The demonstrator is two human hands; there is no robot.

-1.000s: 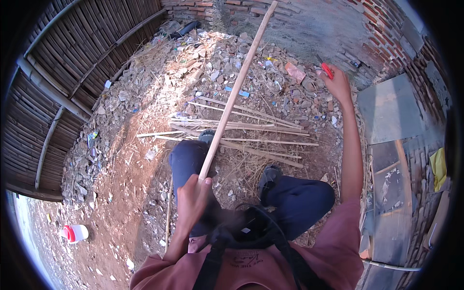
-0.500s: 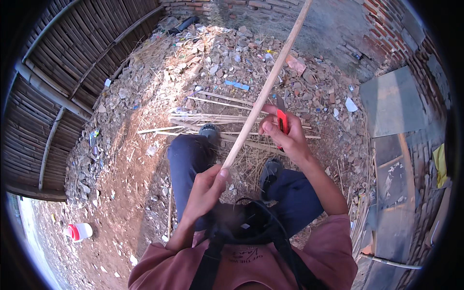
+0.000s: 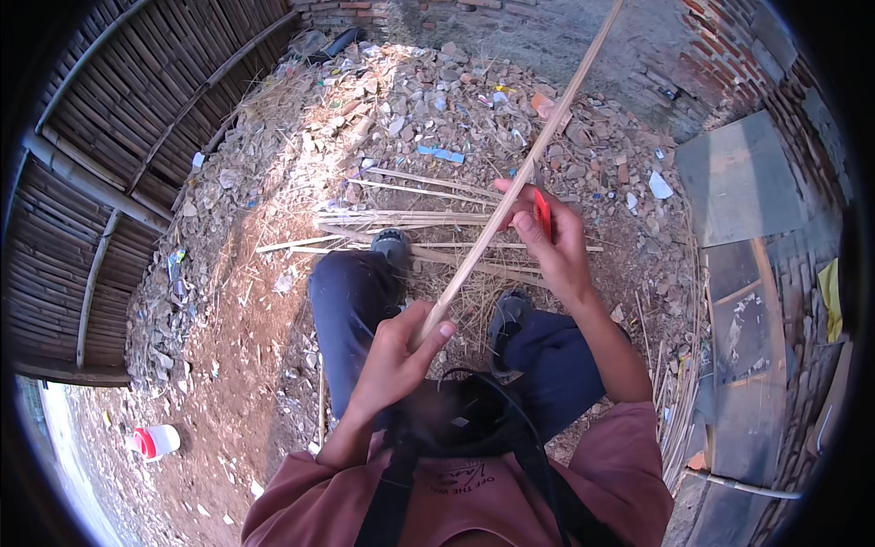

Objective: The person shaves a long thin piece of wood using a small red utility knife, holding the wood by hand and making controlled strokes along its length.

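Observation:
My left hand (image 3: 390,357) is closed round the lower end of a long, pale bamboo strip (image 3: 474,258), thumb along its side. The strip slants up and away to the right, past the top edge of the view. In my right hand (image 3: 563,251) is a red utility knife (image 3: 543,215), gripped with the thumb and fingers close beside the middle of the strip. The blade is mostly hidden behind the strip, so I cannot tell whether it touches. Several thin bamboo strips (image 3: 415,219) lie on the ground beyond my feet.
Rubble (image 3: 437,114) covers the ground ahead, up to a brick wall (image 3: 510,32). A bamboo-slat wall (image 3: 100,210) stands at left, with a red-and-clear plastic container (image 3: 162,441) on the dirt nearby. Grey panels (image 3: 747,178) lean at right. A blue scrap (image 3: 440,154) lies among the stones.
The strip has swung to the right at its far end and turned a little in my left hand. My right hand has shifted slightly right and up with the knife, which has turned.

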